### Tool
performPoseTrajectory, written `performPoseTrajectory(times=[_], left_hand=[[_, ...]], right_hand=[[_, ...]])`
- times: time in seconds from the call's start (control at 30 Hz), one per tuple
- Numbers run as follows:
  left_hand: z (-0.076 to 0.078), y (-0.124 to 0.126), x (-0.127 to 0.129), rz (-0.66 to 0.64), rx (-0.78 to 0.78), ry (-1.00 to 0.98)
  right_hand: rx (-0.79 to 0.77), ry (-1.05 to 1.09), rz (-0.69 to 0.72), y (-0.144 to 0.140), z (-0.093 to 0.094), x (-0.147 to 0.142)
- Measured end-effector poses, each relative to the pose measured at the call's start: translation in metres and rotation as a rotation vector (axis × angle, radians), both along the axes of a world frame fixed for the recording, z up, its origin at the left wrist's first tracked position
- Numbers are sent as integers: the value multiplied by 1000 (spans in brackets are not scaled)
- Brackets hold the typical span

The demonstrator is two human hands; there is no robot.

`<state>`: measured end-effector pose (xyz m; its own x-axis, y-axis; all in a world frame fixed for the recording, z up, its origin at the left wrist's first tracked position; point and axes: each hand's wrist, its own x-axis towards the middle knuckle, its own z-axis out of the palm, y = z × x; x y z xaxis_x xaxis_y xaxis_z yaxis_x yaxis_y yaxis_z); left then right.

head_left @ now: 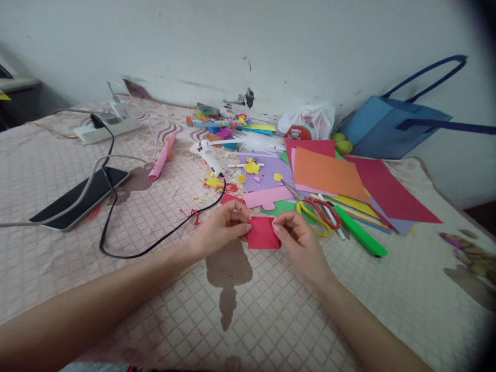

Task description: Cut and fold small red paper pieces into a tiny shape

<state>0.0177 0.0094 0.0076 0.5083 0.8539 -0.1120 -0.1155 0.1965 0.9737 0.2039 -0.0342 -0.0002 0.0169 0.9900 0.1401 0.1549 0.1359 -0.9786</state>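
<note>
Between my two hands is a small red paper square, held up a little toward me. My left hand pinches its left edge between thumb and fingers. On the opposite edge, my right hand grips it the same way. Just beyond the square lie a pink paper strip with a notched edge and a green paper piece. Scissors with yellow handles and scissors with red handles rest right of them, partly overlapping.
A white glue gun trails a black cord toward my left arm. A phone and a power strip lie left. Coloured sheets, a green cutter and a blue bag are right. Paper scraps litter the middle.
</note>
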Motion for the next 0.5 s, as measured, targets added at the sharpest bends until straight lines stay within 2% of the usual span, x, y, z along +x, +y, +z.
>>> performPoseTrajectory(times=[0.13, 0.23, 0.37, 0.5], left_hand=[[1, 0, 0, -67, 134, 70], [0, 1, -2, -50, 201, 146], [-2, 1, -3, 4, 221, 142], [-3, 1, -3, 0, 208, 88]], right_hand=[[-12, -42, 2, 1, -3, 5], [4, -70, 7, 2, -4, 7], [95, -105, 66, 2, -2, 8], [150, -115, 88, 1, -1, 7]])
